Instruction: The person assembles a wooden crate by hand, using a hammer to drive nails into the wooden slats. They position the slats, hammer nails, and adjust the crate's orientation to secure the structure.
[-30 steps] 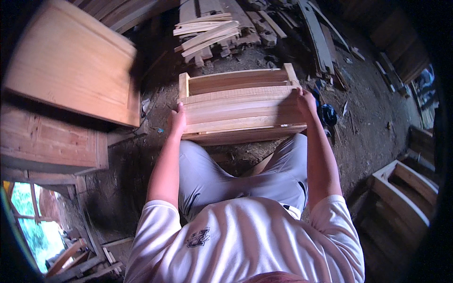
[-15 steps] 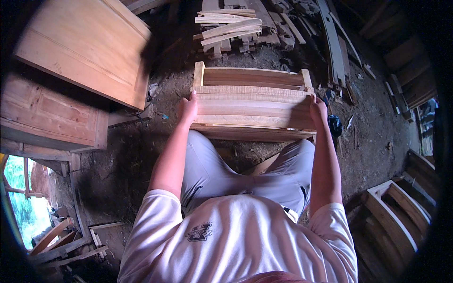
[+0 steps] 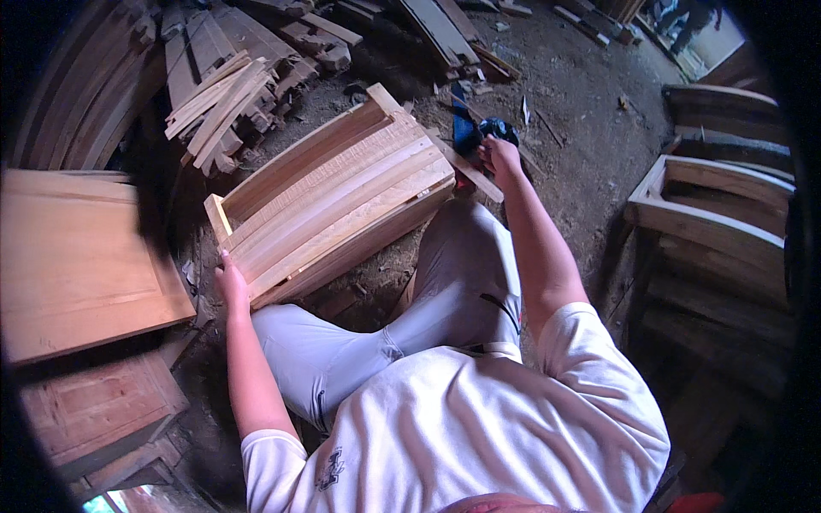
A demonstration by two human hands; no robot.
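A box-like wooden assembly (image 3: 342,192) of pale boards lies tilted in front of my knees, its upper right end farther from me. My left hand (image 3: 233,280) grips its near left end, thumb on top of the edge and the other fingers mostly hidden. Off to the right of the assembly, my right hand (image 3: 499,156) is over the ground with its fingers curled. Directly beyond it lie a dark rounded object (image 3: 505,130) and a dark blue object (image 3: 464,128), both too dark to name. Whatever those fingers hold is hidden.
A stack of wood strips (image 3: 224,103) lies at the far left. Wooden panels (image 3: 77,265) stand at the left, and curved wooden frames (image 3: 710,205) at the right. Loose boards (image 3: 440,34) lie on the dirt floor at the back. Another person's legs (image 3: 691,26) show far right.
My right hand has left the assembly's right end and reached out to the dark objects on the ground. The view has turned right; my left hand still holds the left end.
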